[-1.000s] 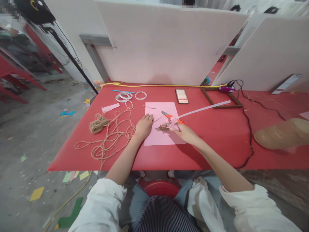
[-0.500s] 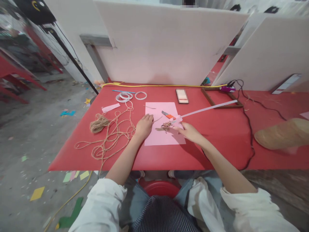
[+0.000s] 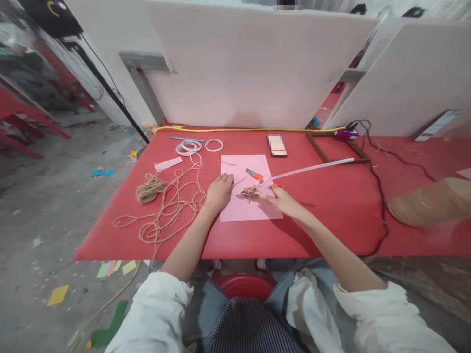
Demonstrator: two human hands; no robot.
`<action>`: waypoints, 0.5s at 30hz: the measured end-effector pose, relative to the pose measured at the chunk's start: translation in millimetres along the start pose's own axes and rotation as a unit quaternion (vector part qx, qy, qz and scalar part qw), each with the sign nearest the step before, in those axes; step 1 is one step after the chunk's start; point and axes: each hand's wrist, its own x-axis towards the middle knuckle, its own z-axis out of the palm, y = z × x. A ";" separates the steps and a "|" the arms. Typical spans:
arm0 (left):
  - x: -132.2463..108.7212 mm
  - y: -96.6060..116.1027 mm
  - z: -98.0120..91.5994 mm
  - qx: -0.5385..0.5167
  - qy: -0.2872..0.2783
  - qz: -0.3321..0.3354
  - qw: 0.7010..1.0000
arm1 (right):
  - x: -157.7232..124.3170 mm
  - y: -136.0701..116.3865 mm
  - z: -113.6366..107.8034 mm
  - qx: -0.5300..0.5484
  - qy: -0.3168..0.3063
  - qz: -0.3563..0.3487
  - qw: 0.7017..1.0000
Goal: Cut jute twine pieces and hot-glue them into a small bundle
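My right hand (image 3: 286,201) is closed around a pink hot glue gun (image 3: 265,183), tilted with its nozzle toward the left. A long whitish glue stick (image 3: 312,168) sticks out of its back. At the nozzle is a brownish clump (image 3: 249,193), its make-up unclear. My left hand (image 3: 220,191) rests on the left side of a pink paper sheet (image 3: 235,211), fingers together at one end of a short piece of twine (image 3: 240,181). Just behind the glue gun, an orange utility knife (image 3: 254,174) lies on the sheet. Another thin strand (image 3: 227,163) lies near the sheet's top edge.
On the red table (image 3: 331,235), loose twine (image 3: 176,206) and a twine bundle (image 3: 150,188) spread left. White rings (image 3: 188,147), a pink strip (image 3: 168,163), a pixelated box (image 3: 276,145), a brown frame (image 3: 324,152), a black cable (image 3: 382,211) and a tan cylindrical object (image 3: 427,201) surround the sheet.
The glue gun in my right hand has shifted slightly left and turned, its glue stick dipping and moving left. More of the utility knife's orange handle shows. My left hand stays in place.
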 end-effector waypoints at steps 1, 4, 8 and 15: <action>0.0 -0.1 0.2 0.000 0.001 0.000 1.000 | 0.3 0.0 -0.2 0.000 -0.006 0.001 1.000; 0.0 -0.5 0.7 -0.003 0.004 0.004 1.000 | 0.5 0.0 -0.3 -0.008 -0.009 0.008 1.000; -0.3 -0.2 0.2 0.003 0.004 0.004 1.000 | 0.5 -0.8 0.7 -0.051 -0.014 0.043 0.998; -0.3 0.1 -0.1 0.006 0.003 0.005 1.000 | 0.2 1.1 1.3 -0.059 -0.011 0.054 0.997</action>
